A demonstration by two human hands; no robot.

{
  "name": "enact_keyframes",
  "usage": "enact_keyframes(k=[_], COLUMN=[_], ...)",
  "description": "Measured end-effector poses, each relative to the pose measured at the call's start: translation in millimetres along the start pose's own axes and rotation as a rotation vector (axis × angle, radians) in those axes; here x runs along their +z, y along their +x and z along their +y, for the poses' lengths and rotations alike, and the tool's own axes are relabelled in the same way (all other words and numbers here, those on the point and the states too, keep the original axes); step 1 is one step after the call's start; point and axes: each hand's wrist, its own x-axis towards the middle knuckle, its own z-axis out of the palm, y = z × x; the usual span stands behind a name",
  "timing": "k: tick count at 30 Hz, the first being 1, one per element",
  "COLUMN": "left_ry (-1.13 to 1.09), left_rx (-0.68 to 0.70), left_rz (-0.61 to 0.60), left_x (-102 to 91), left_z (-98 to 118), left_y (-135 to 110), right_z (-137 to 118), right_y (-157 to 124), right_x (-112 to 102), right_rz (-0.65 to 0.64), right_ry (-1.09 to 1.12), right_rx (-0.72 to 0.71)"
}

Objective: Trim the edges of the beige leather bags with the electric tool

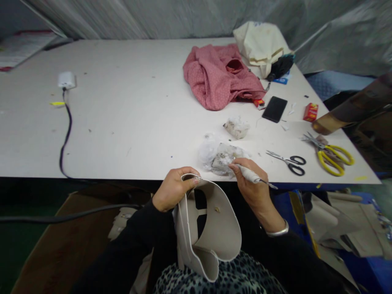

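My left hand (pixel 173 190) is closed on the top edge of a grey leather-like bag piece (pixel 211 232), which curls down onto my lap. My right hand (pixel 249 183) is closed round a slim white-handled tool (pixel 252 176) whose metal tip points right. The tool's handle end reaches toward a crumpled clear plastic wrap with grey lumps (pixel 220 157) at the table's near edge. The two hands are a short way apart, just below the white table (pixel 128 122).
Black-handled scissors (pixel 289 161) and yellow-handled scissors (pixel 330 153) lie at the right. A black phone (pixel 275 109), a small red box (pixel 310 112), a pink cloth (pixel 220 75) and a cream bag (pixel 260 45) sit further back. A black cable (pixel 65 139) runs from a white plug (pixel 66 79).
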Motion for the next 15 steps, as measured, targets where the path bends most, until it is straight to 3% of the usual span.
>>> enact_keyframes(k=[3,6,10,15], left_ry=[-0.006,-0.035,-0.037,-0.049], left_rx=[-0.031,-0.07,-0.044,-0.015], left_rz=[-0.017,-0.045,-0.087,-0.122], left_x=[0.1,0.4,0.3,-0.3], left_z=[2,2,4,7], left_y=[0,1,0,-1], right_z=[-5,-18,-33,-34], right_y=[-4,-12,-22,-24], right_x=[-4,-7,-3,3], right_rz=[0.061,0.124,-0.045,-0.133], right_ry=[0.064,0.305,0.632,0.687], right_rx=[0.004,0.133,0.228,0.251])
